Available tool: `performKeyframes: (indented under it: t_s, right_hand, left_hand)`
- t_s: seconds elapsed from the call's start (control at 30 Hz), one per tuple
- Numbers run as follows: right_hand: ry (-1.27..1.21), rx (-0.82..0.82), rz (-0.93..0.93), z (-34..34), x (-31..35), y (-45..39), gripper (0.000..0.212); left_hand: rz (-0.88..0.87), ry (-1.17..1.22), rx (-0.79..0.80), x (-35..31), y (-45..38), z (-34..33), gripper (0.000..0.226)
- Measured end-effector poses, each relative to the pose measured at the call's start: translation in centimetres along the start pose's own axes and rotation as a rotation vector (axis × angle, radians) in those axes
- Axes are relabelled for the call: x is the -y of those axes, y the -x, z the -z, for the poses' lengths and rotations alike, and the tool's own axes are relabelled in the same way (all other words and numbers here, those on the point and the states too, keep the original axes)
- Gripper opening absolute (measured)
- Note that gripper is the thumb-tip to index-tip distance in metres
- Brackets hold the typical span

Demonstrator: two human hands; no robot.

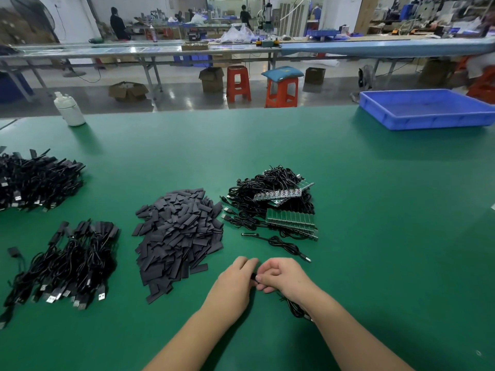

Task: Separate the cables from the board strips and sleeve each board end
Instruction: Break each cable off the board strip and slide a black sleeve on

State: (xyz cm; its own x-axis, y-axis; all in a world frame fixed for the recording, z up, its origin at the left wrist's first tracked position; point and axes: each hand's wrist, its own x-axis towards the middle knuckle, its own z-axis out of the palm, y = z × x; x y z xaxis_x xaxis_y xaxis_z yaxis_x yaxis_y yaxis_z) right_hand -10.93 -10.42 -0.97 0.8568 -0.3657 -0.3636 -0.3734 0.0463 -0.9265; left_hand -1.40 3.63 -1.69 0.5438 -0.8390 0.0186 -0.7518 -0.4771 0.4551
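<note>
Near the counter's (pixel 348 183) front edge, left hand (pixel 235 279) and right hand (pixel 284 277) meet — each grip pinching one cable's (pixel 294 307) black end, likely sleeving it — sleeves (pixel 176 236) piled alongside within reach.

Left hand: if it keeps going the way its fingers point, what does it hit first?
The left hand points right, at the right hand. It would meet that hand's fingers first, almost at once; both already pinch the same small black cable end between them.
</note>
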Motion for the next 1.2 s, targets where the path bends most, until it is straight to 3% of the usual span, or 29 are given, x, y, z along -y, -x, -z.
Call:
performKeyframes:
  t_s: [0.17,0.3,0.4,0.53,0.7,0.77,0.83,0.9,0.97,1.1,1.2]
  right_hand:
    - [-0.064,0.014,-0.022,-0.1,0.4,0.3,0.030]
    - [-0.134,-0.030,-0.033,0.4,0.8,0.5,0.025]
    - [-0.267,-0.105,-0.037,0.1,1.4,0.6,0.028]
    - [-0.520,-0.170,0.014,-0.8,3.0,0.6,0.030]
    - [-0.609,-0.187,0.060,-1.2,4.5,0.3,0.027]
    - [-0.469,-0.189,0.080,-1.2,4.5,-0.1,0.022]
    - [-0.006,-0.271,0.142,-0.8,4.3,-0.5,0.016]
    - [0.578,-0.392,0.246,0.0,3.7,-0.8,0.028]
    - [0.915,-0.384,0.286,1.0,2.5,-1.1,0.048]
    - [1.097,-0.196,0.166,2.2,0.4,-0.9,0.064]
    - [1.102,-0.258,0.234,2.4,0.1,-0.5,0.059]
  left_hand:
    - [0.038,0.225,-0.086,-0.4,-0.1,0.1,0.066]
    - [0.236,0.551,-0.238,-1.5,0.3,0.1,0.080]
    - [0.385,0.827,-0.237,-2.4,0.9,-0.1,0.063]
    - [0.358,0.964,-0.096,-3.6,1.8,-0.2,0.024]
    - [0.351,1.150,-0.073,-3.8,1.8,1.4,0.015]
    - [0.361,1.089,-0.044,-3.0,1.9,2.2,0.011]
    - [0.347,0.946,0.023,-1.8,2.3,3.2,0.006]
    - [0.334,0.755,0.045,-0.3,2.8,4.4,0.005]
    - [0.323,0.529,-0.020,1.8,3.4,6.1,0.009]
    - [0.380,0.289,-0.244,6.9,4.3,11.2,0.012]
    - [0.489,0.135,-0.438,11.9,4.6,15.1,0.010]
